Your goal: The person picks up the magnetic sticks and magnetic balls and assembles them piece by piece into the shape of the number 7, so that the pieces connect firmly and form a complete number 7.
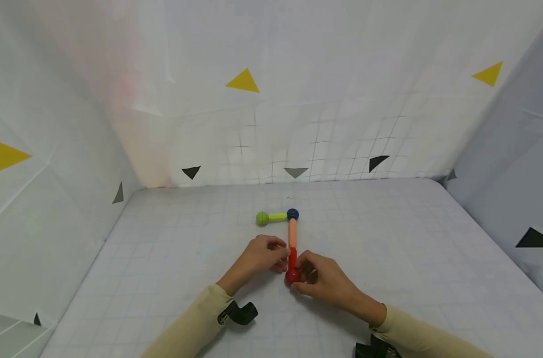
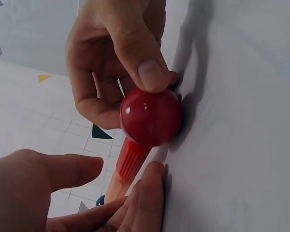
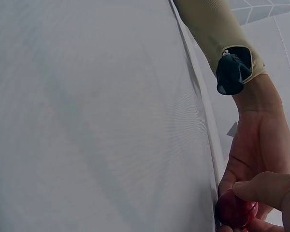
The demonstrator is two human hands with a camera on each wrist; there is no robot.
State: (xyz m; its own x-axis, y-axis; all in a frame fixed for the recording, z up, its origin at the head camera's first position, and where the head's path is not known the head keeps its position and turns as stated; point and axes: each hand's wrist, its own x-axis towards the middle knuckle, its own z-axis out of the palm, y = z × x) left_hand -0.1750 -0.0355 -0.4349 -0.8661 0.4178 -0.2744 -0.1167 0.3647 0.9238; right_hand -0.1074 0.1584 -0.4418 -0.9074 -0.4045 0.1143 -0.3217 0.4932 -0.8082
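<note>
The right hand (image 1: pixel 322 281) pinches the red ball (image 1: pixel 292 276) at the near end of a toy rod (image 1: pixel 292 243), thumb on top, fingers (image 2: pixel 94 104) curled behind it. The left hand (image 1: pixel 260 256) holds the rod's red section just beyond the ball; its fingers seem closed around it, though the head view is too small to be sure. 2 more balls, blue (image 1: pixel 292 214) and green (image 1: pixel 262 218), lie beyond the fingers on the bench (image 1: pixel 387 258). The step looks like working this ball joint; next needs a steady rod and a straight pull or push.
</note>
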